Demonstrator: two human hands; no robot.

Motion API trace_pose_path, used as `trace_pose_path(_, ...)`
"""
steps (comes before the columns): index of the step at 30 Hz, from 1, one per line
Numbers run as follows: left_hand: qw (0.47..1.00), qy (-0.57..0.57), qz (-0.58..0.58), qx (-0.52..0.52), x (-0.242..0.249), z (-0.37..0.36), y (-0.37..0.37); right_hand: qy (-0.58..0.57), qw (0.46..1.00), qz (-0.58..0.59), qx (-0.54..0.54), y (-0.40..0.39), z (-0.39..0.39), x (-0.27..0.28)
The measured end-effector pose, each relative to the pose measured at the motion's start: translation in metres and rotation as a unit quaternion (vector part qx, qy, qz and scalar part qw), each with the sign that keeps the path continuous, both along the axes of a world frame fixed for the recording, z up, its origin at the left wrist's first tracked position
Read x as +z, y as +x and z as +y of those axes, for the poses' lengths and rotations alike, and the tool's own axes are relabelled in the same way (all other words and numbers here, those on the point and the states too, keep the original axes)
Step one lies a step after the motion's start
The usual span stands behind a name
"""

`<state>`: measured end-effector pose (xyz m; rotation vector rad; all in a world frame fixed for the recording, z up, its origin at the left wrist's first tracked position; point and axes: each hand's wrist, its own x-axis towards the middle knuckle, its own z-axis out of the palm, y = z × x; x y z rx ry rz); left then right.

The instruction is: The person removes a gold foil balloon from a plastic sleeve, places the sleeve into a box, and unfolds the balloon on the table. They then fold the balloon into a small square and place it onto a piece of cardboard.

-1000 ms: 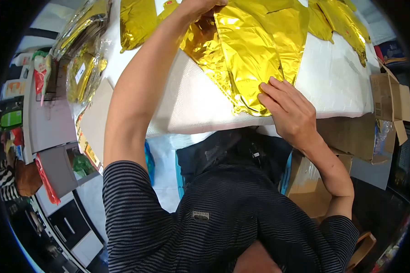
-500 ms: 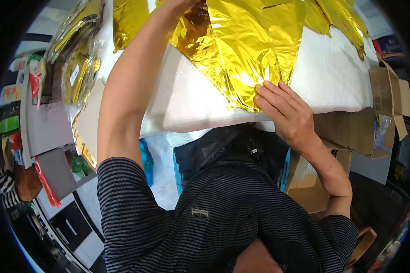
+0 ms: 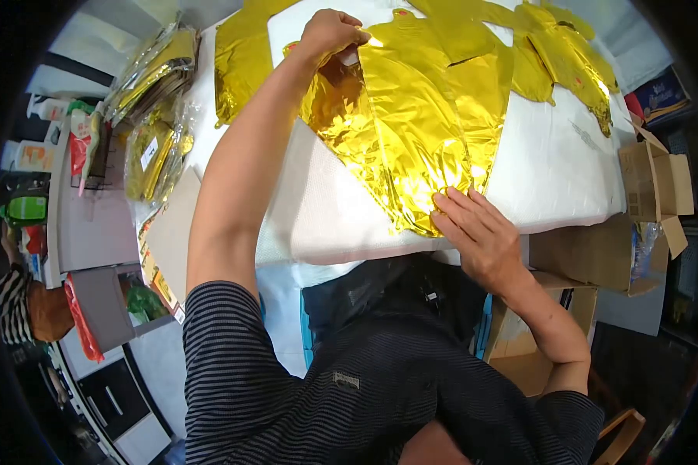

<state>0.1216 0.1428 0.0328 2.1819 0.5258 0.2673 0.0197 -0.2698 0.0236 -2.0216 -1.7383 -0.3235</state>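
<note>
The view now takes in more of the far side of the white surface (image 3: 554, 174), so the left hand (image 3: 333, 35), cut off at the top of the frame a moment ago, shows whole; its grip at the far part of the gold foil piece (image 3: 415, 108) can be read at last. Its thumb and forefinger look pressed together, pinching the foil along a long crease, though the other fingers are partly hidden. The right hand (image 3: 485, 244) stays by the near end, fingers extended and only slightly apart, their tips resting on the foil's near right corner rather than closing on it. So the piece is held at one end and lightly steadied at the other — it lies mostly flat, wrinkled and bright, narrowing toward the near edge of the surface, with its tip just beside that edge. Little surface is left between the tip and the drop to the floor (image 3: 281, 329). To the right of the foil, bare surface runs to the right edge, where an open cardboard box (image 3: 641, 182) stands beyond; to the left, a bare wedge lies between the slanting foil edge and the left forearm. Toward the far side, room is tighter: one foil piece (image 3: 244, 66) lies near the far left, others (image 3: 562, 58) overlap at the far right, and bagged foil packets (image 3: 153, 147) crowd the left edge — close to a greyish board (image 3: 174, 225) near the left forearm.
</note>
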Motion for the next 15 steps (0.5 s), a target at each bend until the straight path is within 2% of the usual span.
trace_pose_path(2,0.999,0.032,0.009,0.003,0.003,-0.001,-0.002,0.003,1.0,0.0,-0.003,0.0,0.0,-0.001)
trace_pose_path(5,1.0,-0.007,-0.004,0.017,-0.004,0.003,0.0,0.006,1.0,0.004,0.001,0.001,0.0,-0.001)
trace_pose_path(8,0.999,0.033,-0.012,0.014,-0.007,0.006,-0.001,0.007,1.0,0.003,-0.002,0.001,0.0,-0.001)
trace_pose_path(12,1.0,0.008,-0.005,0.016,0.0,0.006,-0.006,0.011,1.0,0.009,-0.001,0.001,0.0,-0.002)
trace_pose_path(15,0.997,0.071,0.009,0.016,0.003,0.006,-0.008,0.013,1.0,0.012,-0.002,0.002,0.0,-0.003)
